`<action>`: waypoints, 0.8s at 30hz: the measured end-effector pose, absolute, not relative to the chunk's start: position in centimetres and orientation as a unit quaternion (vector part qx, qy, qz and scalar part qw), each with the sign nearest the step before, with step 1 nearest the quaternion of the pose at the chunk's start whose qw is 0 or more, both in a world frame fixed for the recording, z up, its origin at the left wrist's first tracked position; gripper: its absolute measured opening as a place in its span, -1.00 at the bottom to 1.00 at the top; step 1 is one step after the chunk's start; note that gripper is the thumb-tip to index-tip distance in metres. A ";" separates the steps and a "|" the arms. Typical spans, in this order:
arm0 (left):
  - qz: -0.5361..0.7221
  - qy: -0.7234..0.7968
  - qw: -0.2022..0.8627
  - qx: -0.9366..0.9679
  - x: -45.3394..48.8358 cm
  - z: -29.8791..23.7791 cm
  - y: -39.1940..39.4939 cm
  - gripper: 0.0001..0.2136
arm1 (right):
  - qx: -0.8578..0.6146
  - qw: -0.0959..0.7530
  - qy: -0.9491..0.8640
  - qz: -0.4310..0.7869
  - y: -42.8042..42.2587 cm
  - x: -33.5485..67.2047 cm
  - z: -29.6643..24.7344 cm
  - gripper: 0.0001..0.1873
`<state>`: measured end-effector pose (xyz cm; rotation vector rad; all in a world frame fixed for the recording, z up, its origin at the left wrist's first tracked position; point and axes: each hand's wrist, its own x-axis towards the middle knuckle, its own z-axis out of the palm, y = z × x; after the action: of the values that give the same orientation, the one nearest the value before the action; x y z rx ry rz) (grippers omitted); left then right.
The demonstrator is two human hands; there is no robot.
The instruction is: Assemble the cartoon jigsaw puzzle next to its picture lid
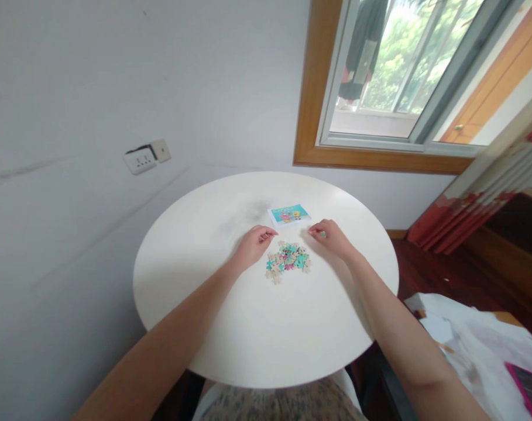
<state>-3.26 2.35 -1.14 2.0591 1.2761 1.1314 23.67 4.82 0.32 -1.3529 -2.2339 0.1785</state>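
Note:
A loose heap of jigsaw puzzle pieces in teal, pink and beige lies on the round white table. Behind the heap is a picture card with a colourful cartoon print on a blue ground. My left hand is at the heap's upper left, near the card's lower left corner, its fingers pinched together; whatever they hold is hidden. To the right of the card, my right hand is closed, and a small teal puzzle piece shows between its fingers.
The table stands close to a white wall with a socket. A wood-framed window is at the back right, beside a red and cream curtain. White plastic sheeting and a pink-edged phone-like object are at lower right.

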 end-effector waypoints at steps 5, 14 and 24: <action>0.352 0.469 0.133 0.799 -3.5 -1.7 2.7 -0.81 | -0.456 0.244 -0.853 0.075 3.4 19.1 -0.3 -0.71; 0.314 0.478 0.084 0.816 -3.4 -2.7 3.1 -0.80 | -0.559 0.205 -0.803 0.034 2.4 14.8 -0.3 -0.69; 0.302 0.475 0.069 0.824 -3.5 -2.9 3.3 -0.77 | -0.594 0.179 -0.781 0.073 2.3 14.0 -0.4 -0.71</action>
<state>-3.50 3.32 -2.92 2.4807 1.4301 0.9098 13.98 2.31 -0.41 -1.6800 -2.2064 0.2072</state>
